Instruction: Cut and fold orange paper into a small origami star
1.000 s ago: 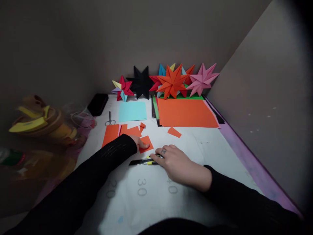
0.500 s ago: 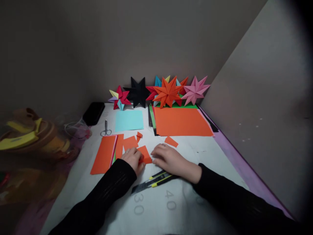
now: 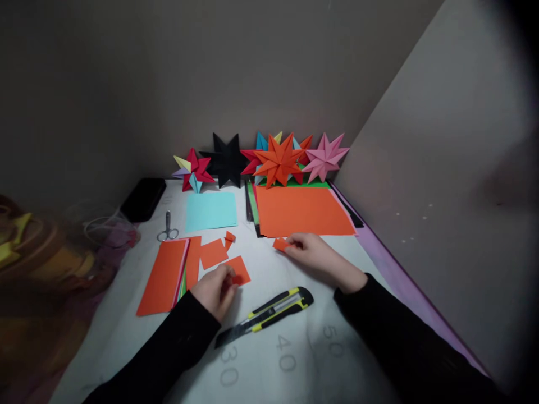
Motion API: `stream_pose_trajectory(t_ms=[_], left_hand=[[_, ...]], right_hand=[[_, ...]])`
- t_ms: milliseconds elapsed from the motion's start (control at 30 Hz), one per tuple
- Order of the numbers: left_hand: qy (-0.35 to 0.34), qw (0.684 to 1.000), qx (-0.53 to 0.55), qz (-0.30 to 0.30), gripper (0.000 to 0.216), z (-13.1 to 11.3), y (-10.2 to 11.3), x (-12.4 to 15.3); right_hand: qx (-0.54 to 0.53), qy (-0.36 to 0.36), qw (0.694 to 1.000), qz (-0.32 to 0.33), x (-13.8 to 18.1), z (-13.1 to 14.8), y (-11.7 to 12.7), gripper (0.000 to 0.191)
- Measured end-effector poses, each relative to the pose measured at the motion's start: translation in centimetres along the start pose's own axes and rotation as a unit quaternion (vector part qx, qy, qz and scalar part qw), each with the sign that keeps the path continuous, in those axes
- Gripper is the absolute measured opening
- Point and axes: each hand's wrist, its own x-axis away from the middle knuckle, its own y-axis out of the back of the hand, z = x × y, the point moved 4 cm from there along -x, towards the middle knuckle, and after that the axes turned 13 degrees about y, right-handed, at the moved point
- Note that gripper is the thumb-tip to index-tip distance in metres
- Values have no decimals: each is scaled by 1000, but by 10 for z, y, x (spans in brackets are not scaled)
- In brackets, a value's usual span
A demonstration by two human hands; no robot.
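Observation:
Between the thumb and fingers of my right hand is a small orange paper piece, just in front of the big paper stack. My left hand is curled at the left edge of an orange paper square lying on the mat; whether its fingers hold anything is hidden. Another orange paper square lies flat beyond that hand, with a small folded orange piece at its corner. Nearer to me, a yellow-and-black utility knife rests slantwise, its blade pointing left.
Orange strips top a pile at left, near small scissors. Light-blue sheets and a large orange-topped paper stack lie farther back. Folded paper stars stand along the wall. A black phone-like object sits at the back left corner.
My right hand has moved away from the orange square and picked up the small orange piece, uncovering the knife's handle. My left hand stays by the square. The view has shifted slightly right.

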Motion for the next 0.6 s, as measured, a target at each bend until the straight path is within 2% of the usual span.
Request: stream_pose_trajectory(t_ms=[67,133,200,267,367,400,467,500,600], left_hand=[[-23,1000,-15,-4,7,2,1,-3],[-36,999,-38,0,12,3,1,-3],[-23,997,-72,21,16,3,1,-1],[10,992,-113,62,16,4,2,3],[48,981,-154,110,12,11,10,7],[50,980,-158,107,10,15,16,6],[50,984,-162,63,11,27,31,-3],[44,984,-168,28,14,33,39,-8],[65,984,-156,-62,21,48,55,-21]], right_hand=[[70,-20,997,-27,3,-4,13,20],[80,25,996,-8,7,9,13,24],[18,150,983,105,15,37,-4,31],[-17,264,944,196,26,66,-22,39],[9,330,916,228,32,88,-40,30],[11,334,914,229,32,90,-42,27],[-5,314,925,213,27,84,-39,25],[-10,289,939,186,22,76,-33,24],[46,146,987,38,6,32,-3,24]])
